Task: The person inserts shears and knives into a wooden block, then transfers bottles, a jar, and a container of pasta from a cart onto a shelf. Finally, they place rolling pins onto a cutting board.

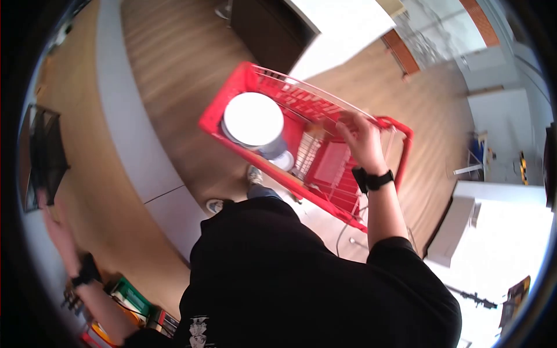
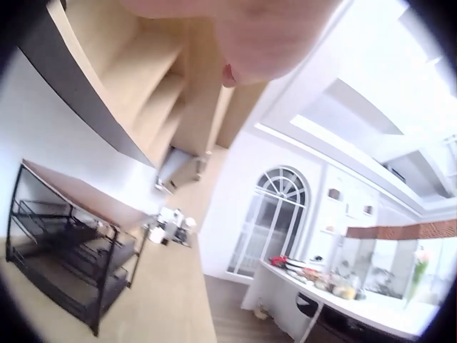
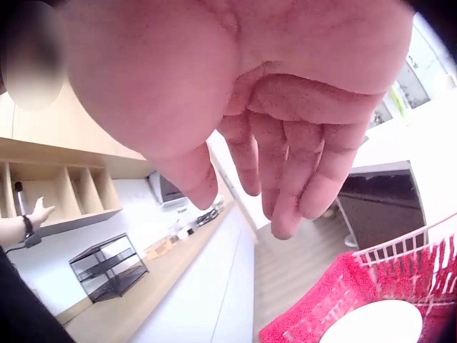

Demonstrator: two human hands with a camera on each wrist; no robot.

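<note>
A red shopping cart stands on the wood floor in front of me, and its red rim shows low in the right wrist view. Inside it sits a round container with a white lid, seen also as a white disc. My right hand hovers at the cart's near wire edge; its fingers hang loose and hold nothing. My left hand reaches out to the far left above a wooden counter, fingers spread, close to a black wire rack.
The black wire rack stands on the wooden counter above white cabinet fronts. Wooden cubby shelves hang above it. A white island lies beyond the cart. A white table is at the right.
</note>
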